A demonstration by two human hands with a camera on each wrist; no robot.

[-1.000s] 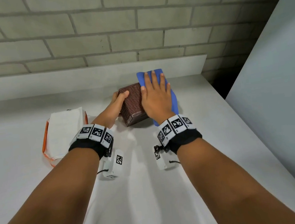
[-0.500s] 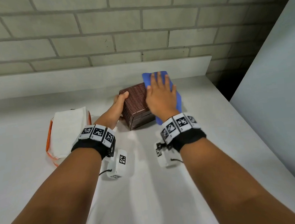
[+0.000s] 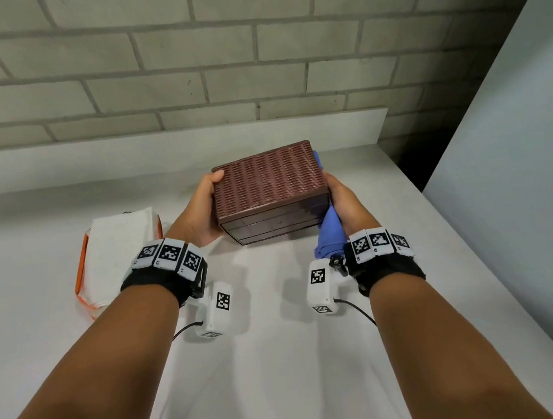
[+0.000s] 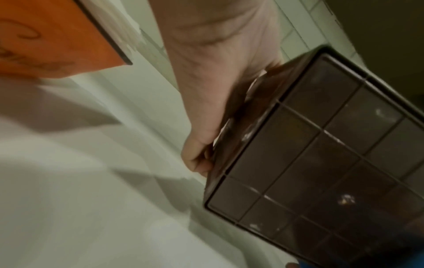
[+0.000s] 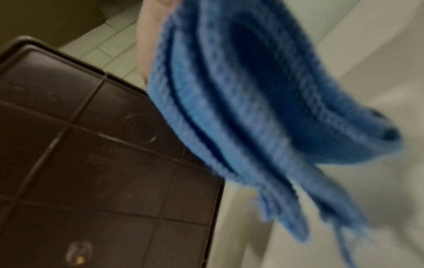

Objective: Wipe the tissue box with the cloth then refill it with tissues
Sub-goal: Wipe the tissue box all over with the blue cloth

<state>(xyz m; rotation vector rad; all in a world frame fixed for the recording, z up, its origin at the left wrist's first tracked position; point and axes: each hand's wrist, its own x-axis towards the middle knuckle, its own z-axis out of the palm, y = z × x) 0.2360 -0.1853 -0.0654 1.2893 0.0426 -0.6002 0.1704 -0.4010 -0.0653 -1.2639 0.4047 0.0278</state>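
A brown tissue box [image 3: 266, 179] with a woven-textured face turned up hangs tilted above the white table [image 3: 285, 363], its gridded underside facing me. My left hand [image 3: 204, 210] grips its left end, thumb on the upper corner. My right hand [image 3: 343, 200] grips the right end with a blue cloth [image 3: 331, 234] bunched between palm and box and hanging below the wrist. The left wrist view shows the left hand's fingers [image 4: 199, 159] curled on the tissue box [image 4: 321, 145] edge. The right wrist view shows the blue cloth [image 5: 252, 108] beside the box's underside [image 5: 91, 154].
A pack of white tissues in an orange wrapper [image 3: 118, 251] lies on the table to the left of my left wrist. A brick wall and a low white ledge [image 3: 158, 154] close the back. A grey panel [image 3: 521, 164] rises along the table's right edge.
The box stood on the table while my flat right hand pressed the cloth on its side. Now both hands hold it lifted and turned, and the cloth is bunched in my right hand.
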